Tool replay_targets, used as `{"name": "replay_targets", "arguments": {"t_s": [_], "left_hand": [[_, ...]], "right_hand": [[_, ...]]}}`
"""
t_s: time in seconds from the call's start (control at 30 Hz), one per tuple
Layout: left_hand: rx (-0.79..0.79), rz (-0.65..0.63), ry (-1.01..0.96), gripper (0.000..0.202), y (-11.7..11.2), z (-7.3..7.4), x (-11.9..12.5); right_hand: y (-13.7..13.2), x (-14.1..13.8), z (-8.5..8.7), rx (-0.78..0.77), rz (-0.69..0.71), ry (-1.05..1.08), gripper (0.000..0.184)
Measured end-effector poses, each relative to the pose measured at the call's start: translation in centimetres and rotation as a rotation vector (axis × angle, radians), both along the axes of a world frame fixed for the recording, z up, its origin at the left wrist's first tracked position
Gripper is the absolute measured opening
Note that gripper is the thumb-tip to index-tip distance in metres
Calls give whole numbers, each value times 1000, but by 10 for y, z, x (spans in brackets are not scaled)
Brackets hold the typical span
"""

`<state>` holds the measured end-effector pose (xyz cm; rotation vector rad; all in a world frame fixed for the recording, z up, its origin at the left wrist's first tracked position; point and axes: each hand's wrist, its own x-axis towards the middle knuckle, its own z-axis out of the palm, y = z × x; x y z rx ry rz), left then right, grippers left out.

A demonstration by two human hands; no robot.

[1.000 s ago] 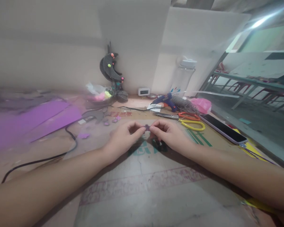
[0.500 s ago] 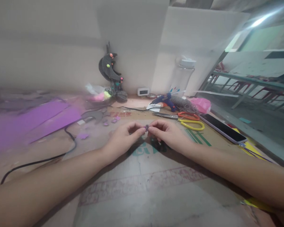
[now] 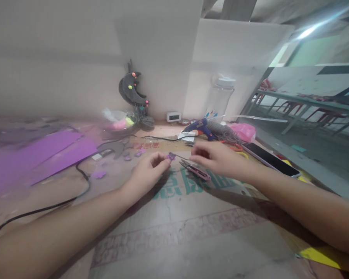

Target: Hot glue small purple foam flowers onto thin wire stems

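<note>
My left hand (image 3: 149, 168) rests on the cardboard mat (image 3: 174, 217) and pinches a small purple foam piece (image 3: 171, 156) between thumb and forefinger. My right hand (image 3: 218, 159) hovers to the right of it, slightly blurred, with its fingertips drawn together at the end of a thin dark strand (image 3: 182, 157) that runs from the purple piece. A small pink-handled snipper (image 3: 196, 171) lies on the cardboard just below the right hand.
Behind the right hand are a blue glue gun (image 3: 200, 126), grey yarn (image 3: 223, 130), a pink bag (image 3: 244, 131), a phone (image 3: 269, 159) and a clear bottle (image 3: 221, 99). Purple foam sheets (image 3: 46, 151), a black cable (image 3: 81, 174) and a black crescent ornament (image 3: 130, 87) are on the left.
My hands, which were pinching the purple piece together, have parted. The right hand moved right and up, uncovering the snipper; the left hand keeps the piece. The view shifted slightly.
</note>
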<state>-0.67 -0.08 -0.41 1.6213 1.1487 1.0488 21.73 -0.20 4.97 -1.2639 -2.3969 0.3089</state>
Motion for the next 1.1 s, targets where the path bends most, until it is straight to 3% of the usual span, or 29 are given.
{"name": "replay_targets", "arguments": {"t_s": [0.1, 0.2, 0.4, 0.53, 0.73, 0.9, 1.1], "left_hand": [[-1, 3, -3, 18, 3, -5, -1], [-2, 10, 14, 17, 4, -8, 0], [-7, -38, 17, 19, 2, -3, 2], [3, -36, 34, 18, 1, 0, 2], [27, -91, 75, 18, 1, -2, 1], [40, -102, 141, 20, 0, -4, -1], [77, -86, 192, 21, -2, -5, -1]], "right_hand": [[-10, 3, -3, 23, 12, -295, 16], [-15, 1, -15, 101, 85, -383, 14], [-21, -6, -28, 147, 256, -391, 33], [-30, -11, -27, 208, 298, -222, 30], [-16, 1, -26, 378, 194, -26, 27], [5, 13, -39, 513, 179, -100, 33], [3, 6, -42, 625, 187, -211, 34]]}}
